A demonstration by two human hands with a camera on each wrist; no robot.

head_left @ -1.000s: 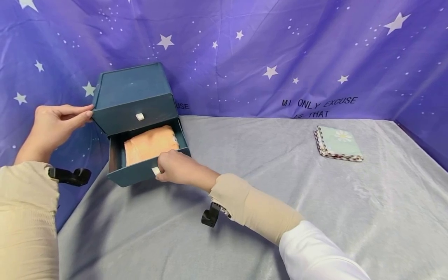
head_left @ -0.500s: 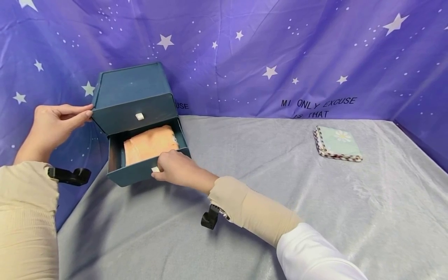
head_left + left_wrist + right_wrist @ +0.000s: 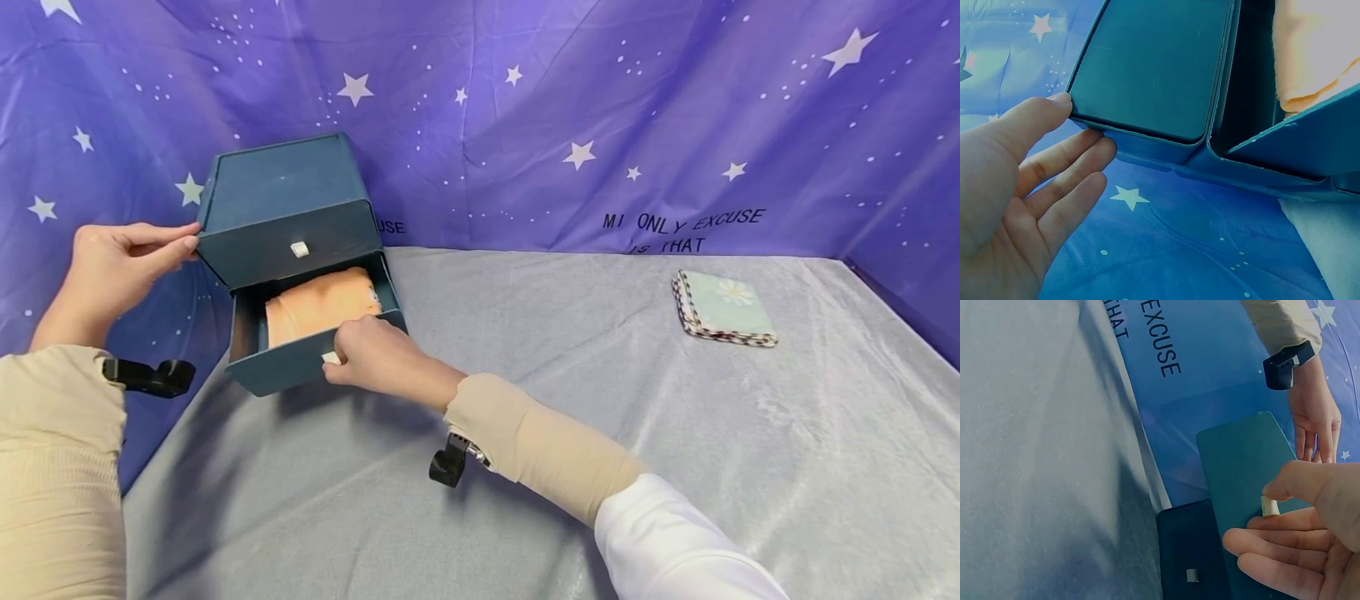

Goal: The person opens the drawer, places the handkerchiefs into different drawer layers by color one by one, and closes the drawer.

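A dark blue two-drawer storage box (image 3: 285,179) stands at the back left in the head view. Its lower drawer (image 3: 277,367) is pulled out, with a folded orange cloth (image 3: 322,304) lying inside. My right hand (image 3: 382,358) is at the drawer front, thumb and index finger pinching the white pull tab (image 3: 1269,507). The other fingers lie along the panel in the right wrist view. My left hand (image 3: 112,275) pinches the box's upper left front corner between thumb and fingers. The upper drawer (image 3: 1154,69) is closed.
A folded pale green cloth (image 3: 727,304) with a checkered edge and a daisy lies at the right on the grey table cover (image 3: 570,400). Behind hangs a purple curtain (image 3: 480,125) with stars. The left sleeve (image 3: 60,450) runs beside the table's left edge.
The lower drawer has slid slightly inward, and my right hand has moved with it. My right thumb has shifted a little left at the tab. My left hand stays in place.
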